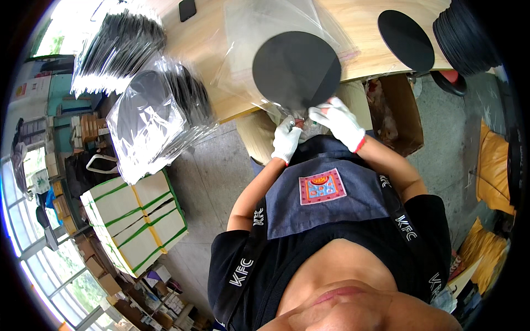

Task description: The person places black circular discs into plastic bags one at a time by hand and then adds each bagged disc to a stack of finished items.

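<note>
Black disc point(296, 69) sits inside a clear plastic sleeve point(265, 33), lying over the near edge of the wooden counter point(364, 33). Left hand point(286, 139), white-gloved, pinches the sleeve's lower edge; right hand point(338, 118), also gloved, pinches the same edge just beside it, below the disc. Second bare black disc point(406, 38) lies on the counter to the right, near a stack of black discs point(464, 36). Bagged discs point(157, 113) piled left, over strapped boxes point(138, 220).

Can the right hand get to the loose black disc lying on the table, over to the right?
Probably yes. The right hand is busy at the bagged disc's lower edge, but the loose black disc lies uncovered on the wooden table with nothing between them.
</note>
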{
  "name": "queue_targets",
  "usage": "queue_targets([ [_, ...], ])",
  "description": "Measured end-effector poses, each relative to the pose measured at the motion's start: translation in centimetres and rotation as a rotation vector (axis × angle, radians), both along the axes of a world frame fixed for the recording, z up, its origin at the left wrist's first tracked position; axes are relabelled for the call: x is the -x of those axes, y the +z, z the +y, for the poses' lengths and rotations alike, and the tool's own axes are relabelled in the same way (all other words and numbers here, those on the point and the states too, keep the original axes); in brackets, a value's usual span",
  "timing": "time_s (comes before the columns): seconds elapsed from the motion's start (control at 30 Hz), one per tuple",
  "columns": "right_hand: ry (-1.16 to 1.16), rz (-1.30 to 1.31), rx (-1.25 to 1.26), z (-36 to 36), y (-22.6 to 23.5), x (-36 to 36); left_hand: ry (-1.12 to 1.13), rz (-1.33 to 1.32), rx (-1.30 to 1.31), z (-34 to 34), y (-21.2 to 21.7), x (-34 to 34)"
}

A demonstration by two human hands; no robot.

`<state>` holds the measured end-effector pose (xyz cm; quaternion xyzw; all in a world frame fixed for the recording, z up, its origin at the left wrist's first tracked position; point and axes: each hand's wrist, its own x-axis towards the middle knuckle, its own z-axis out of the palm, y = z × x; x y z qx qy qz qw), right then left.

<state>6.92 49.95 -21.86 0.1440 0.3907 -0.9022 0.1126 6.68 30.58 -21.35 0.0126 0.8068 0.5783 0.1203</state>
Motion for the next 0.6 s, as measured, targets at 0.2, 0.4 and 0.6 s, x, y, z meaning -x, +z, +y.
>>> queue_targets([
  [0.2,0.226,-0.129,0.465,-4.3,0.8,7.2,0.029,-0.316,-0.053,-2.2,-1.4,0.3],
  [0.4,0.224,0.081,0.387,-6.8,0.5,6.6,0.114,-0.414,-0.139,-5.6,0.7,1.7],
  [0.6,0.610,-0.104,-0.159,-4.1,3.3,3.1,0.260,-0.401,-0.275,-7.2,0.4,0.6],
])
